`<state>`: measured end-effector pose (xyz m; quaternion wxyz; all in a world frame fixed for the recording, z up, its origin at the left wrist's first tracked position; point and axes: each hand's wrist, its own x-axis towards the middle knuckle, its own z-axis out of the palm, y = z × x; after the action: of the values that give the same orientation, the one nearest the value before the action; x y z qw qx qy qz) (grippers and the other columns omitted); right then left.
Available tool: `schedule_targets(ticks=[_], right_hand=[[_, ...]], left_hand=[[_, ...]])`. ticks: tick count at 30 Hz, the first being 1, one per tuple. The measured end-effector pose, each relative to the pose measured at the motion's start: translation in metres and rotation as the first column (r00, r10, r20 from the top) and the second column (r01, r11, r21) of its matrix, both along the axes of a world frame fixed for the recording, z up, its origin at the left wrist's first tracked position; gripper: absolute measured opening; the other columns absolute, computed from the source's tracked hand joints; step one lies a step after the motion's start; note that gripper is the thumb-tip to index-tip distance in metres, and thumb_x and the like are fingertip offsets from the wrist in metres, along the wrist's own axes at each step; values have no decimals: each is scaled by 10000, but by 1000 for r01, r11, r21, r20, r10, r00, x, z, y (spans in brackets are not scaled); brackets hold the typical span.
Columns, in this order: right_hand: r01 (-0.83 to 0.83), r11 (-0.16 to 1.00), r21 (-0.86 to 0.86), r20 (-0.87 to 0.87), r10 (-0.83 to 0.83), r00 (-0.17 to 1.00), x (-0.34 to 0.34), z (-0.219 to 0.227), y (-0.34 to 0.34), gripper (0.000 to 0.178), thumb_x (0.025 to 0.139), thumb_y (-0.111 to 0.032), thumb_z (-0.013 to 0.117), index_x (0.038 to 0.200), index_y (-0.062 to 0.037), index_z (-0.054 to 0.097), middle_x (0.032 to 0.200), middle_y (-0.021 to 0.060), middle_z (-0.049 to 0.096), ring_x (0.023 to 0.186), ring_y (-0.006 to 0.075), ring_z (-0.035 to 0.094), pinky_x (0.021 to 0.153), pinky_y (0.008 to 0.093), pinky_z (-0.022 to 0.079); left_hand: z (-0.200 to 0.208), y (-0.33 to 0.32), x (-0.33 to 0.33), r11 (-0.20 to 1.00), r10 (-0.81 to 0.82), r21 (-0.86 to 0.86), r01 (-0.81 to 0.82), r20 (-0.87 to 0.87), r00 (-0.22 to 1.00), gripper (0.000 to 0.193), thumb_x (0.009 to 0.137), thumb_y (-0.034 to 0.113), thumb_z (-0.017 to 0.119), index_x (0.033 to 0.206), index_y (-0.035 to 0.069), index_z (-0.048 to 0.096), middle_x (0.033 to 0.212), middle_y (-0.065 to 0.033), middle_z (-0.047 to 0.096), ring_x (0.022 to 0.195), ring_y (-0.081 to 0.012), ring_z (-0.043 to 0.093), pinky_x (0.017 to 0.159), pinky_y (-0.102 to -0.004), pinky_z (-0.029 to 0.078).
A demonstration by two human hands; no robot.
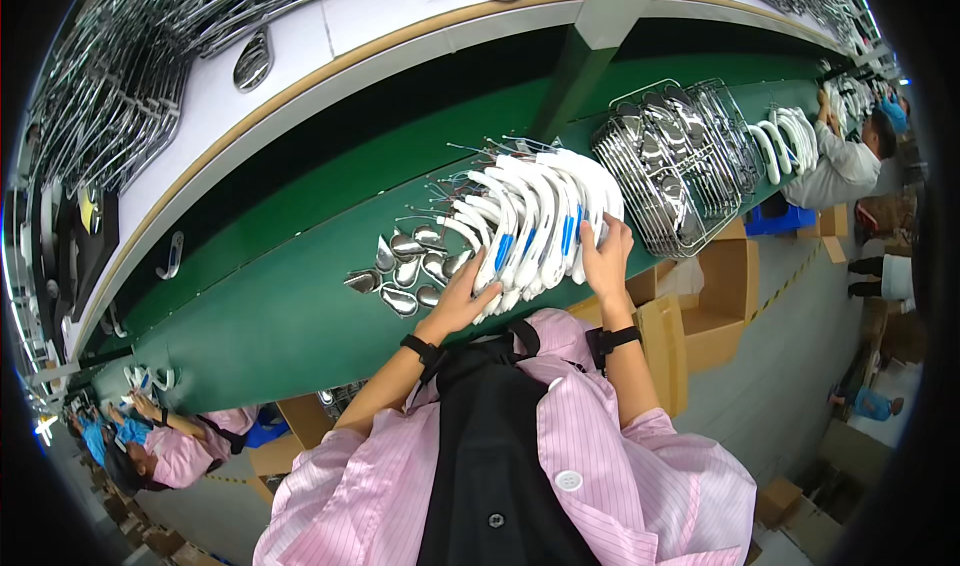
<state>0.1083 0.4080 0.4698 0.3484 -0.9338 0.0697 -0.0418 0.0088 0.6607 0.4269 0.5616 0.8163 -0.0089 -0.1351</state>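
Note:
A row of white curved handle-like parts (540,216) lies close together on the green bench in front of me, thin wires sticking out of their far ends. Blue strips show on several of them. At the row's near left end, my left hand (462,301) is closed, thumb and fingers against the lower ends of the white parts. My right hand (607,256) grips the right-hand end of the row, its thumb towards the inside. Loose shiny chrome oval pieces (405,266) lie just left of the row. My fingertips are partly hidden by the white parts.
A wire basket (665,171) packed with chrome parts stands right of the row. Above the green bench (260,331) runs a white shelf (330,21) loaded with chrome pieces, with a post (600,41) between. Cardboard boxes (715,296) sit below at right. Co-workers (850,166) are at both ends.

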Motion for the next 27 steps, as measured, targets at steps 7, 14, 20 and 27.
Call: schedule_targets(ticks=[7,14,20,27], right_hand=[[-17,985,-174,317,73,946,5,40,-26,518,835,-258,666,1208,58,494,1229,242,466,1153,401,410,1007,480,324],[-28,881,-473,126,100,987,68,32,-133,882,673,-450,793,1300,60,439,1286,234,472,1186,391,427,995,447,383],[-107,890,-444,-39,100,994,88,24,-162,863,648,-404,797,1294,54,453,1173,213,533,1103,377,503,922,440,444],[-22,879,-476,242,155,958,84,82,-152,679,587,-265,726,1164,22,510,1063,185,520,1016,373,494,903,449,424]], left_hand=[[-9,3,-1,991,90,99,-91,15,996,768,901,402,606,1430,-59,297,1408,-280,404,1300,-385,418,1070,-395,335],[-20,14,-1,981,184,-53,-188,-73,980,669,946,363,554,1418,-53,326,1407,-262,423,1304,-348,436,1079,-370,333],[-28,17,2,981,187,-40,-190,-63,980,618,952,361,545,1396,-35,380,1361,-243,479,1271,-338,467,1054,-372,356],[-7,46,-17,915,392,-82,-395,-47,919,550,941,268,590,1363,-35,410,1312,-197,520,1225,-280,496,1034,-364,370]])
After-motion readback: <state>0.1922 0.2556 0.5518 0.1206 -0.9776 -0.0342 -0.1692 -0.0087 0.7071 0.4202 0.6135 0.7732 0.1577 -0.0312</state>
